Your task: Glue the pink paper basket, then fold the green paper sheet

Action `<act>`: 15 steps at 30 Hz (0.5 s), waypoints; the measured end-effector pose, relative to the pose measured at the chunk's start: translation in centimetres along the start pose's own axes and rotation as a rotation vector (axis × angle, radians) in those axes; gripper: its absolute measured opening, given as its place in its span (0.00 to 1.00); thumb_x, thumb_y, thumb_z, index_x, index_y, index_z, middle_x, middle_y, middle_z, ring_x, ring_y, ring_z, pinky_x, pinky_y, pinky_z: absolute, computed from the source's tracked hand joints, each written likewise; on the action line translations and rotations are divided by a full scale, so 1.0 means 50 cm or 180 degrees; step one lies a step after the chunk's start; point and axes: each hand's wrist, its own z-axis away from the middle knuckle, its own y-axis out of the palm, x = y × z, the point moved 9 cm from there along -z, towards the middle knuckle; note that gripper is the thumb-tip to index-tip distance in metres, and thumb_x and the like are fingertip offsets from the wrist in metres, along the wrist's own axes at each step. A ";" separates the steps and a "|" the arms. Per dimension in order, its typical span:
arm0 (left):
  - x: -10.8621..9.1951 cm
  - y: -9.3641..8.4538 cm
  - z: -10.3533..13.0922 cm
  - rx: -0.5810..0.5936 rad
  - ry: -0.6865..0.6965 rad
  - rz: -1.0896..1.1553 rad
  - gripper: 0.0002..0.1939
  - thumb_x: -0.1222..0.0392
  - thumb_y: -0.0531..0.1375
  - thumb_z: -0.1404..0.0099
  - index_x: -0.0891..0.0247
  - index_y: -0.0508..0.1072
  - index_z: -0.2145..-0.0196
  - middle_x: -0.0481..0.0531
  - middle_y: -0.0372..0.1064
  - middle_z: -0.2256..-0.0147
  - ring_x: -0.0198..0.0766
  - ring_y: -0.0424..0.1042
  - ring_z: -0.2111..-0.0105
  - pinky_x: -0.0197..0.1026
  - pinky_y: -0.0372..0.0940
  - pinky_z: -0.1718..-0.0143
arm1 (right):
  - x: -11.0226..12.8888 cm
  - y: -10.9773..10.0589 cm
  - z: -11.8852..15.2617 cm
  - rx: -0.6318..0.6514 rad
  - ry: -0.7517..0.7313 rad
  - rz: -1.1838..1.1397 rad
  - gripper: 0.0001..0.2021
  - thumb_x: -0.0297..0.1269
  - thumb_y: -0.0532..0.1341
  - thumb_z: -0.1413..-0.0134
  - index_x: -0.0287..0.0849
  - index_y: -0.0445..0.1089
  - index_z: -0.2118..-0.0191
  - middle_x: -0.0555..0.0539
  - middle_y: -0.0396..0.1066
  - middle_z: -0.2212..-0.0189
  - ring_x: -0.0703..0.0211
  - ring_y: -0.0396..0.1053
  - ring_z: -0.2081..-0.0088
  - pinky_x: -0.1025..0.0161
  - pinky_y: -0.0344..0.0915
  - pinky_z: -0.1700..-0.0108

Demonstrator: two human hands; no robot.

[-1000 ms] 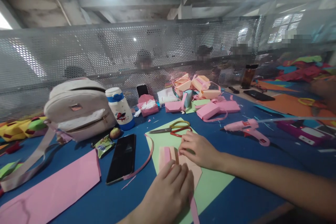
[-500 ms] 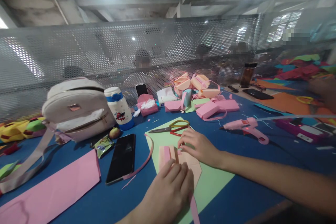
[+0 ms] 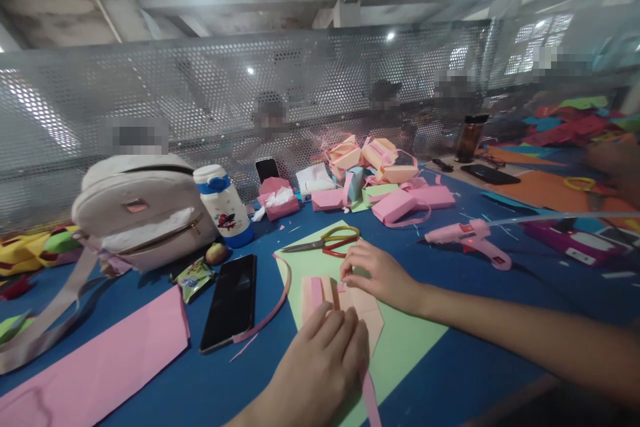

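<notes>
A folded peach paper piece (image 3: 371,323) with a pink strip (image 3: 317,292) on its left flap lies on a light green sheet (image 3: 405,360). My left hand (image 3: 320,360) is closed over its near side, fingers curled and pressing the paper; the palm hides part of it. At the top edge of the same piece, the bent fingers of my right hand (image 3: 377,277) are closed on the paper, close to a small pink bit. Just beyond lie scissors (image 3: 323,244) with yellow and red handles. Another pink strip (image 3: 370,397) trails out below my left hand.
Left are a black phone (image 3: 230,303), a large pink sheet (image 3: 110,360), a snack packet (image 3: 195,278), a bottle (image 3: 225,210) and a backpack (image 3: 145,213). A pink glue gun (image 3: 467,237) lies right. Folded paper pieces (image 3: 400,203) and a perforated metal screen (image 3: 320,73) stand behind.
The view has shifted very slightly. Both hands keep nearly the same place on the peach paper, with only small finger movement.
</notes>
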 end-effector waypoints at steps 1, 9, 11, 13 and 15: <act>0.001 0.000 0.000 0.0007 0.0003 -0.0001 0.12 0.66 0.55 0.29 0.70 0.71 0.49 0.59 0.74 0.52 0.45 0.71 0.53 0.51 0.57 0.45 | -0.002 0.000 0.000 0.0001 0.0033 -0.0041 0.05 0.28 0.65 0.42 0.44 0.71 0.68 0.50 0.72 0.68 0.54 0.65 0.59 0.58 0.60 0.54; 0.001 -0.001 -0.004 0.0023 -0.0006 0.0060 0.13 0.66 0.54 0.30 0.70 0.71 0.49 0.59 0.74 0.53 0.45 0.71 0.54 0.51 0.59 0.46 | -0.027 -0.011 0.002 -0.0094 0.0391 -0.0258 0.07 0.24 0.64 0.44 0.43 0.73 0.70 0.52 0.74 0.70 0.58 0.69 0.63 0.63 0.62 0.59; 0.001 -0.002 -0.004 0.0009 0.0004 0.0058 0.13 0.67 0.54 0.29 0.70 0.71 0.49 0.59 0.74 0.53 0.45 0.71 0.54 0.50 0.59 0.46 | -0.032 -0.012 0.002 -0.0105 0.0475 -0.0275 0.07 0.26 0.65 0.45 0.43 0.73 0.72 0.52 0.74 0.72 0.59 0.70 0.66 0.63 0.62 0.61; 0.000 -0.002 -0.005 0.0027 0.0017 0.0038 0.13 0.66 0.53 0.29 0.70 0.70 0.49 0.59 0.74 0.53 0.45 0.71 0.54 0.50 0.60 0.46 | -0.036 -0.012 0.003 -0.0092 0.0526 -0.0290 0.06 0.27 0.66 0.46 0.42 0.73 0.73 0.52 0.73 0.73 0.59 0.70 0.68 0.64 0.61 0.63; 0.001 -0.002 -0.005 0.0046 0.0019 0.0034 0.14 0.67 0.53 0.29 0.70 0.71 0.49 0.59 0.74 0.53 0.45 0.72 0.54 0.50 0.60 0.47 | -0.039 -0.010 0.003 -0.0066 0.0545 -0.0306 0.07 0.29 0.66 0.45 0.42 0.73 0.73 0.52 0.73 0.73 0.60 0.69 0.70 0.65 0.61 0.65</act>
